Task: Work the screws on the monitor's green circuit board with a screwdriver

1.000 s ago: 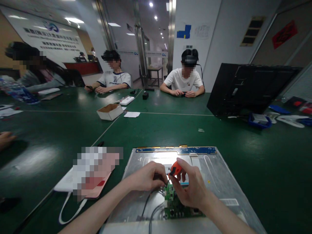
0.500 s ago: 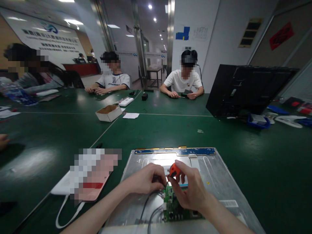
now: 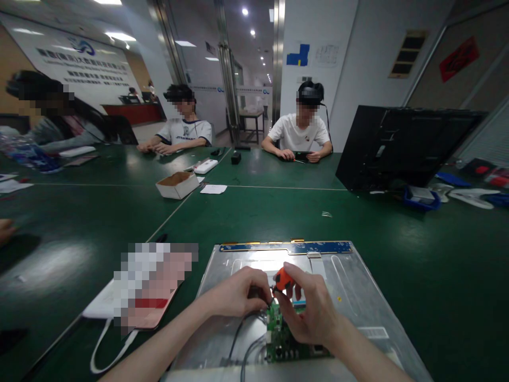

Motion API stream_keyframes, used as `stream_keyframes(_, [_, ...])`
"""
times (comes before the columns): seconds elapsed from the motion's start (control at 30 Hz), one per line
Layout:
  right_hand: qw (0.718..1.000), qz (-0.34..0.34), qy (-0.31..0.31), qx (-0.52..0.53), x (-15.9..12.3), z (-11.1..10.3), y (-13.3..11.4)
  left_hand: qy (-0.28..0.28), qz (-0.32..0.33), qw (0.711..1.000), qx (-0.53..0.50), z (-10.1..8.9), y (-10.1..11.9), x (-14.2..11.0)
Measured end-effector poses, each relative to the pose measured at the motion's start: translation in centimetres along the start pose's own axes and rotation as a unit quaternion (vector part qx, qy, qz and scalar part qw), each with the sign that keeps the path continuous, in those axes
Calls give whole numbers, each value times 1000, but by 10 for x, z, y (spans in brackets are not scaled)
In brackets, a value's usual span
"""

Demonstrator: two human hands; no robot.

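Note:
My right hand (image 3: 316, 310) is closed, its thumb and fingers gripping the orange-and-black handle of a small screwdriver (image 3: 283, 278). Beside it, my left hand (image 3: 244, 291) pinches at the upper left corner of a green circuit board (image 3: 280, 337); whatever lies between those fingertips is hidden. The screwdriver's tip is too small to make out near them. Dark cables (image 3: 237, 334) run from the board's left side toward me. Under both hands, the board sits on a silvery metal panel (image 3: 358, 297), with a blue circuit strip (image 3: 254, 248) along its far edge.
Left of the panel lie a pink-and-white pouch-like item (image 3: 153, 307), partly blurred, and a white strap (image 3: 99, 347). Farther off are an open box (image 3: 177, 187), a black screen-like panel (image 3: 401, 148) and a blue tray (image 3: 421, 199). Several people sit around the green table (image 3: 278, 209).
The screwdriver's handle shows its black patches in a different place, so it has turned slightly in my right hand. Both hands stay in nearly the same position.

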State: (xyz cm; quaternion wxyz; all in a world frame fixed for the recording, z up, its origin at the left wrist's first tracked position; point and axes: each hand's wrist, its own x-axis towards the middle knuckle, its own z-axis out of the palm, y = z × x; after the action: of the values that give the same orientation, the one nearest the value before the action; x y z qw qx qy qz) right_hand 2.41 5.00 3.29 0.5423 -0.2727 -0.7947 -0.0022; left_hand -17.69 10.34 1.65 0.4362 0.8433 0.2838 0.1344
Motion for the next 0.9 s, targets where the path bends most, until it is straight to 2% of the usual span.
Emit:
stream_keyframes(0.27, [1000,3,7,-17,-3,2,1,-2,0,1000,-5,0,0,0])
stream_keyframes(0.53, [1000,-5,-4,13,-3,2,3,6,9,1000,4,0,-3,1])
stream_keyframes(0.9, [1000,1,-1,-6,-3,2,0,3,-6,1000,-15,1,3,1])
